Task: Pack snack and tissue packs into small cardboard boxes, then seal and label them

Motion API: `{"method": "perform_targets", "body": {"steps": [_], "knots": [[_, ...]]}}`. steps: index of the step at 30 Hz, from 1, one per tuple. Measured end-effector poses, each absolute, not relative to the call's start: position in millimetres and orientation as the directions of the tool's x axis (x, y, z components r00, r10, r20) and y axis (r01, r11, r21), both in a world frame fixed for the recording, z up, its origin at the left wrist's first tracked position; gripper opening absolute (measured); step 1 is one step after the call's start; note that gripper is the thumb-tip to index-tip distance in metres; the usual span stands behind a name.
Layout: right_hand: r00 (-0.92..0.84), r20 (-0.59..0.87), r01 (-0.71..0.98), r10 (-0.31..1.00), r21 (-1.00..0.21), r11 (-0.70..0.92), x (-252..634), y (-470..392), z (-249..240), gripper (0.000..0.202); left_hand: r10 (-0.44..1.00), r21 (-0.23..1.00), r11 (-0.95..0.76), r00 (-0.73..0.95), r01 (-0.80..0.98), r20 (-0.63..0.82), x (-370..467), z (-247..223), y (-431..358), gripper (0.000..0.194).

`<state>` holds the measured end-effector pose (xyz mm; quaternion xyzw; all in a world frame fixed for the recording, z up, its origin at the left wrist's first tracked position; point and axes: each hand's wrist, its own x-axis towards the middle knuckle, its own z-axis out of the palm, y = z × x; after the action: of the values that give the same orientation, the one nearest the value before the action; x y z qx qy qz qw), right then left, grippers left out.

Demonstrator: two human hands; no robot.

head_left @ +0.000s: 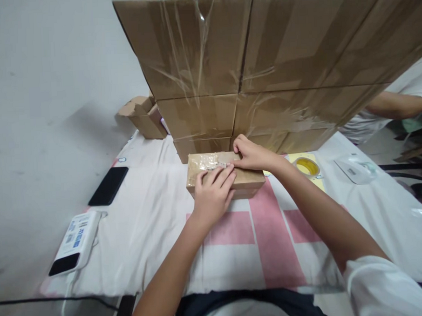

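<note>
A small brown cardboard box (248, 177) lies lengthwise in front of me, with shiny clear tape (207, 160) across the left part of its top. My left hand (212, 193) rests on the box's top and front edge, fingers stretched out over it. On the upper right of the same box is my right hand (249, 155), its fingers curled and its thumb pointing left, close to my left fingertips. Between the two hands a pale patch with dark marks (222, 165) shows partly. Whatever the right fingers may hold is hidden.
Behind the box rises a wall of stacked, taped cartons (199, 51). An opened carton (146, 119), a black phone (108, 186) and a white power strip (76, 240) are at left. A yellow tape roll (307, 167) and a white device (353, 170) lie right. Another person's arm (397, 104) shows far right.
</note>
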<state>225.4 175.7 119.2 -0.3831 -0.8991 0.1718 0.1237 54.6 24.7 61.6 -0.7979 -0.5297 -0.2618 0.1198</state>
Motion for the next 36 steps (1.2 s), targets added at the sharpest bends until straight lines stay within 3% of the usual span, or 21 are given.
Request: {"method": "perform_targets", "body": {"steps": [7,9,12,15,17,19,21,24,28,32,36], "knots": [[-0.532,-0.019,0.786,0.846,-0.383,0.485,221,160,122,0.045,0.714,0.125,-0.475,0.298,0.871,0.633,56,59,28,0.029],[-0.524,0.084,0.75,0.848,-0.426,0.506,222,159,117,0.042,0.672,0.138,-0.51,0.294,0.849,0.68,57,59,24,0.024],[-0.385,0.37,0.636,0.845,-0.557,0.534,234,159,108,0.028,0.623,0.139,-0.523,0.265,0.841,0.736,36,60,14,0.019],[-0.124,0.491,0.518,0.862,-0.709,0.478,266,152,94,0.019,0.648,0.188,-0.31,0.062,0.932,0.759,-28,62,13,0.013],[-0.019,0.482,0.502,0.876,-0.753,0.425,292,141,76,0.019,0.747,0.314,-0.001,-0.208,0.949,0.632,-92,65,24,0.02],[0.015,0.441,0.527,0.897,-0.766,0.368,316,127,50,0.019,0.766,0.394,0.381,-0.524,0.837,0.372,-159,69,43,0.028],[0.003,0.378,0.546,0.926,-0.776,0.315,332,113,22,0.019,0.729,0.39,0.525,-0.636,0.756,0.252,-217,70,66,0.031],[-0.06,0.314,0.619,0.948,-0.733,0.282,338,98,-13,0.02,0.681,0.37,0.642,-0.721,0.671,0.126,-271,65,101,0.025],[-0.19,0.324,0.703,0.927,-0.615,0.358,330,97,-26,0.02,0.585,0.367,0.749,-0.811,0.552,0.027,-293,45,135,0.02],[-0.262,0.331,0.723,0.907,-0.555,0.411,326,100,-22,0.018,0.535,0.449,0.745,-0.844,0.492,0.039,-293,30,152,0.019],[-0.239,0.388,0.7,0.89,-0.566,0.435,328,99,-20,0.013,0.505,0.608,0.654,-0.858,0.45,0.093,-279,39,149,0.016]]}}
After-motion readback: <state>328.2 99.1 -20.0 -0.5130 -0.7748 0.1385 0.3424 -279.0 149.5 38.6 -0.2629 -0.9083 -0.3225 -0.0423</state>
